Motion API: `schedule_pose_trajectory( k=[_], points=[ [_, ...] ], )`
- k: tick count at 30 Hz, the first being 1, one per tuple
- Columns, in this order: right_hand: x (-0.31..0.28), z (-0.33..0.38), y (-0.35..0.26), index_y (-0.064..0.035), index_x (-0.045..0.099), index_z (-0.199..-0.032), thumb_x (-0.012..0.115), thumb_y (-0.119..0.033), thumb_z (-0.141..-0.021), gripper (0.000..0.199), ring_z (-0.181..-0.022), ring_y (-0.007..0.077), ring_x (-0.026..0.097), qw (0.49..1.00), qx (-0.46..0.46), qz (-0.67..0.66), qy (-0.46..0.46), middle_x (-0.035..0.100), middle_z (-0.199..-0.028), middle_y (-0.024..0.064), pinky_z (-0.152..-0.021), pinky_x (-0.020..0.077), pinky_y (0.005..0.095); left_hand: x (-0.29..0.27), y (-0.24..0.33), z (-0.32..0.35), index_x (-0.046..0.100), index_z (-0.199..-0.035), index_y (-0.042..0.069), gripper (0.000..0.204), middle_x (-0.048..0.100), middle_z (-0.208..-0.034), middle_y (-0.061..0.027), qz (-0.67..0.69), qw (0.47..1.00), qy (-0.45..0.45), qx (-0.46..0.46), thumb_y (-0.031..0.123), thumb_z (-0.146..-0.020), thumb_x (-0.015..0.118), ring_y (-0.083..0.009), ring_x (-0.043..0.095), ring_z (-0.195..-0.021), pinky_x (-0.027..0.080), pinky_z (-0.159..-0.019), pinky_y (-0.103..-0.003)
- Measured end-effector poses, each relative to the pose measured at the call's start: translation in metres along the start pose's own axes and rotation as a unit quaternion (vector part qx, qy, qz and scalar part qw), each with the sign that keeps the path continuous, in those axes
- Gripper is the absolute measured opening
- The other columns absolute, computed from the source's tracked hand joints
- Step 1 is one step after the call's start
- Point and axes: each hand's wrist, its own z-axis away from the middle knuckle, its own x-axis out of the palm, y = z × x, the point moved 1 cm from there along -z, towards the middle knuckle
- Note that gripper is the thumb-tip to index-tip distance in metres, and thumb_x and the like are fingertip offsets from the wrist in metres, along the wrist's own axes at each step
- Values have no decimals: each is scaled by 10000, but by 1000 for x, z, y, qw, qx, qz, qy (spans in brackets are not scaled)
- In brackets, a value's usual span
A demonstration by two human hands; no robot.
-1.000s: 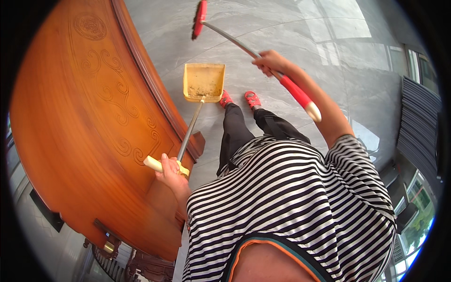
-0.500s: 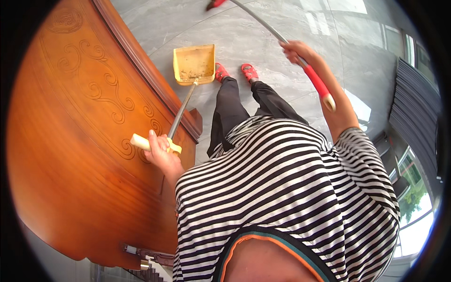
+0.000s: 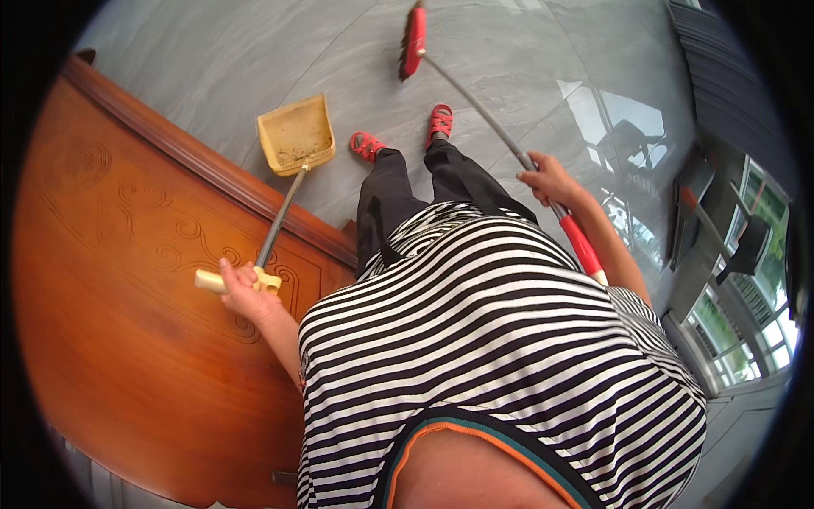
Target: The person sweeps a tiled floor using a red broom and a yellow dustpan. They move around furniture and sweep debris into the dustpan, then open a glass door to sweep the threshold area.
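My left hand (image 3: 246, 290) is closed round the pale yellow grip of a long-handled dustpan (image 3: 276, 222). The yellow pan lies at floor level beside the wooden furniture, with some dirt inside it. Out to the right, my right hand (image 3: 553, 182) is wrapped round the grey metal pole of a broom (image 3: 476, 105), above its red grip. The red broom head (image 3: 413, 41) with dark bristles is ahead of my feet, to the right of the pan. Whether the bristles touch the floor I cannot tell.
A carved wooden panel of furniture (image 3: 144, 339) fills the left side, its moulded edge close to the pan. Grey glossy tiles (image 3: 339, 68) spread ahead. My feet in red sandals (image 3: 439, 121) stand between pan and broom. Dark equipment (image 3: 721, 220) and windows are at the right.
The broom head has come further into view, and my right hand is lower and nearer my body. The view has turned; the dustpan now appears further left, still in my left hand.
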Motion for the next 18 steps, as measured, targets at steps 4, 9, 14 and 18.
schedule_pose_trajectory(
  k=[4, 9, 14, 18],
  points=[
    [24, -10, 71, 41, 483, -1156, 596, -98, -793, 405, -381, 120, 468, 992, -7, 89, -91, 488, -552, 49, -323, 388, 280, -26, -58, 6, 382, -592, 141, 339, 258, -459, 47, 17, 999, 13, 30, 150, -837, 616, -82, 261, -423, 459, -750, -339],
    [3, -62, 159, 0, 442, -1262, 625, -101, -753, 549, -399, 148, 493, 979, 10, 176, -105, 551, -621, 99, -337, 418, 294, -34, -110, 52, 369, -569, 148, 364, 263, -455, 39, -6, 998, 21, 63, 155, -831, 623, -87, 285, -429, 468, -769, -353],
    [-76, -116, 172, -43, 399, -1308, 635, -89, -714, 641, -435, 183, 539, 960, 24, 273, -64, 573, -690, 137, -346, 461, 328, -35, -141, 72, 357, -574, 149, 364, 236, -446, 34, 1, 993, 90, 80, 164, -831, 614, -97, 274, -429, 472, -780, -371],
    [-98, -158, 154, -5, 414, -1286, 608, -46, -711, 608, -422, 186, 535, 961, 19, 275, -7, 555, -625, 127, -341, 456, 338, -68, -169, 18, 363, -615, 132, 330, 196, -477, 31, 43, 991, 108, 72, 177, -826, 613, -104, 254, -436, 474, -763, -379]
  ],
)
